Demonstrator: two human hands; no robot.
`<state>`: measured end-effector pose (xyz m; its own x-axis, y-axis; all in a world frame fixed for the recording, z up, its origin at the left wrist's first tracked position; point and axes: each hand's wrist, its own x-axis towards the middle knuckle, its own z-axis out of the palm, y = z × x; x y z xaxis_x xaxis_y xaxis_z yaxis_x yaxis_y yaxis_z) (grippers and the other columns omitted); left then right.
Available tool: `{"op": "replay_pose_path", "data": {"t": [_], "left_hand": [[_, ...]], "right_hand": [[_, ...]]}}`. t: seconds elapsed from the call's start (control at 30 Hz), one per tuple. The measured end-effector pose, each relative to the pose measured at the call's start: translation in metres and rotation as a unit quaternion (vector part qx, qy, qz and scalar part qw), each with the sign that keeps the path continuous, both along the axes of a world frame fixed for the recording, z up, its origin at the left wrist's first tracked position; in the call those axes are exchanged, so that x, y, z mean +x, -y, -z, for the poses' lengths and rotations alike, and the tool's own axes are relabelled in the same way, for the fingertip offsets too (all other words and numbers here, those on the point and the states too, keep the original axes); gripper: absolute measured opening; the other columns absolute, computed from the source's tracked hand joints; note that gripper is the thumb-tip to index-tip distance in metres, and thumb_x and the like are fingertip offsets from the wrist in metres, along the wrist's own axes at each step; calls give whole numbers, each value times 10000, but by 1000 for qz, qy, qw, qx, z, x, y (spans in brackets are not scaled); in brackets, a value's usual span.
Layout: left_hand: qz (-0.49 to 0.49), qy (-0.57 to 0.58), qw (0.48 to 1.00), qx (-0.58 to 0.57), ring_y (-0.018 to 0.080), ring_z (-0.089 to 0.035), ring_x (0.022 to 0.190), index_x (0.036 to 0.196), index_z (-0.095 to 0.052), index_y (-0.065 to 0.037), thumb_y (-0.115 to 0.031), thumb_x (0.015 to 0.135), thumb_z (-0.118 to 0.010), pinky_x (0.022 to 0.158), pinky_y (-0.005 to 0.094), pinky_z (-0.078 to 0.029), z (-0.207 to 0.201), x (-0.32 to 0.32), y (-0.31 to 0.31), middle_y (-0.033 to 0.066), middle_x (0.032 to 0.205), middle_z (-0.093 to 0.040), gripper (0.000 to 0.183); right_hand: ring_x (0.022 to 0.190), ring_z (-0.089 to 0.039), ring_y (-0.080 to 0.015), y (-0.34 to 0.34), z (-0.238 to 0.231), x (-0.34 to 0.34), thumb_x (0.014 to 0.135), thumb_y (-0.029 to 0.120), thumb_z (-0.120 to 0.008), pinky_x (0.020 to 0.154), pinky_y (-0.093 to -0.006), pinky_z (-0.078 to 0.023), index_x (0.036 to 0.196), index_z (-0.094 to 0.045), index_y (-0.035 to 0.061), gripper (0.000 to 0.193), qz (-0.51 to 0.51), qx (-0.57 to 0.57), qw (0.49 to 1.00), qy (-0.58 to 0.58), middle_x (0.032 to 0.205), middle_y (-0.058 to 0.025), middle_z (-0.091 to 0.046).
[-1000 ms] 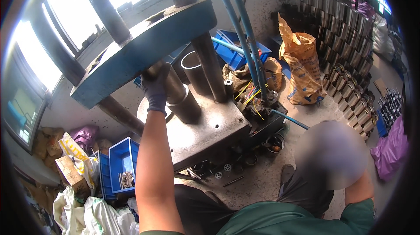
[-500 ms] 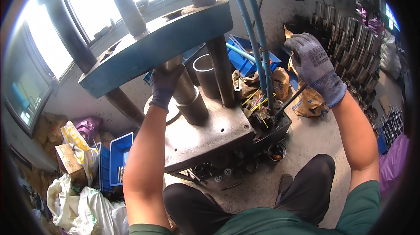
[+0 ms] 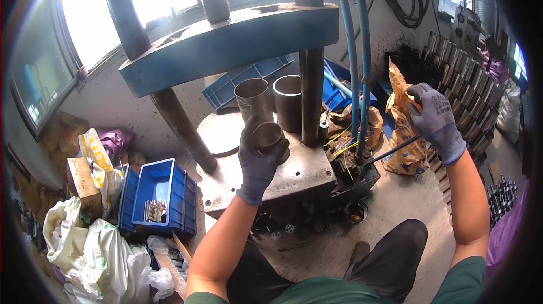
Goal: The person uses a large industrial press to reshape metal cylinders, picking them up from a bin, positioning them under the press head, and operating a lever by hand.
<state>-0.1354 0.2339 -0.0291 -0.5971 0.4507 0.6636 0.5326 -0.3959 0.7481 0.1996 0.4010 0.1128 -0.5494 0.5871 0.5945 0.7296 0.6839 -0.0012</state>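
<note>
My left hand (image 3: 257, 160), in a dark grey glove, grips a short metal sleeve (image 3: 267, 144) with its round opening facing up. It is over the front of a steel press bed (image 3: 305, 169). Behind the sleeve stands a taller shiny metal cylinder (image 3: 253, 96), and beside that a thick-walled tube (image 3: 287, 90). Above them spans the press's blue crosspiece (image 3: 237, 49). Off to the right, my gloved right hand (image 3: 436, 118) has its fingers curled at the upper end of a thin black lever (image 3: 393, 151). The glove hides the lever's end.
Dark columns (image 3: 312, 97) and blue pipes (image 3: 365, 49) rise around the bed. A brown paper bag (image 3: 408, 154) sits behind the lever, near stacked metal tubes (image 3: 458, 72). At left are blue bins (image 3: 182, 193) and white sacks (image 3: 107, 259). A round pan (image 3: 357, 212) lies low by the bed.
My left hand has come down and toward me from under the blue crosspiece, bringing the short sleeve out. My right hand is lower and the lever slopes less steeply. The view has shifted.
</note>
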Motion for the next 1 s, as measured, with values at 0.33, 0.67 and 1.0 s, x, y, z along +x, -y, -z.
{"op": "replay_pose_path", "data": {"t": [0.33, 0.67, 1.0], "left_hand": [[-206, 14, 952, -226, 321, -582, 1185, 1335, -578, -46, -178, 661, -806, 1038, 388, -479, 98, -117, 47, 175, 1266, -573, 724], [-327, -175, 912, -177, 346, -513, 1254, 1295, -616, -131, -199, 787, -744, 1058, 479, -416, 80, -95, 44, 112, 1278, -605, 528], [-88, 75, 991, -65, 421, -629, 963, 1030, -641, -17, -218, 993, -532, 839, 491, -486, 112, -32, -19, 214, 967, -668, 232]], "right_hand": [[955, -650, -365, 87, 50, 70, 790, 194, -770, 994, -509, -465, 1012, -662, 21, 302, -78, 26, 996, 47, 982, -141, -679], [1163, -604, -390, 183, 74, -7, 692, 65, -763, 1059, -524, -448, 1118, -647, 22, 444, -214, -113, 968, -64, 1218, -178, -643], [1169, -630, -224, 27, 117, -285, 865, 15, -734, 959, -352, -558, 1440, -449, 57, 643, -424, -442, 733, -296, 1363, -116, -582]]}}
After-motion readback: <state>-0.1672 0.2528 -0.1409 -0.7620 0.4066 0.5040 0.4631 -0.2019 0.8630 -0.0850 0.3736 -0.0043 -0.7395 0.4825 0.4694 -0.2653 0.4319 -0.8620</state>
